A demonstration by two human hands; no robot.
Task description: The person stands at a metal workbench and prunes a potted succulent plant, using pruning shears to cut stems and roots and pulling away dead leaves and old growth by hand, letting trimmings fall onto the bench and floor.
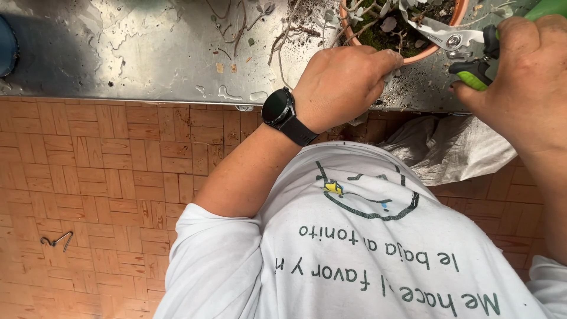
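Observation:
A terracotta pot (pixel 422 54) with dark soil, moss and a small grey-leaved plant (pixel 378 18) stands on a wet metal table (pixel 147 53). My left hand (pixel 339 82), with a black watch (pixel 279 108) on its wrist, rests against the pot's near rim with fingers curled; I cannot see what is under them. My right hand (pixel 525 77) grips green-handled pruning shears (pixel 458 41), whose metal blades reach over the soil into the plant's stems.
Cut twigs, leaves and soil crumbs (pixel 260 29) lie scattered on the metal table. A grey sack (pixel 452 147) hangs below the table edge. A bent metal hook (pixel 56 240) lies on the brick-patterned floor (pixel 106 177). My white printed shirt fills the lower frame.

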